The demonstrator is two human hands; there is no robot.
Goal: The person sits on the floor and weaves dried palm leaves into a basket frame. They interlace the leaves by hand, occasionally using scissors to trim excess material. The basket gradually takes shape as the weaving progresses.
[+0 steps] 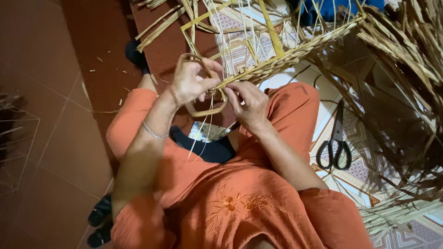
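Observation:
A half-woven straw basket on a thin frame (281, 57) leans over my knees. My left hand (190, 83) grips a flat straw strand (205, 112) that loops down below the woven rim. My right hand (248, 102) pinches the rim's corner and the same strand beside it. Both hands touch at the weave's end. Loose straw fibres hang from the frame.
Black scissors (335, 148) lie on the patterned mat (369, 175) to my right. A heap of dry straw (406, 69) fills the right side. Red floor tiles (50, 115) stretch to the left, with a wire frame (18, 138) at the edge and dark sandals (99, 216) below.

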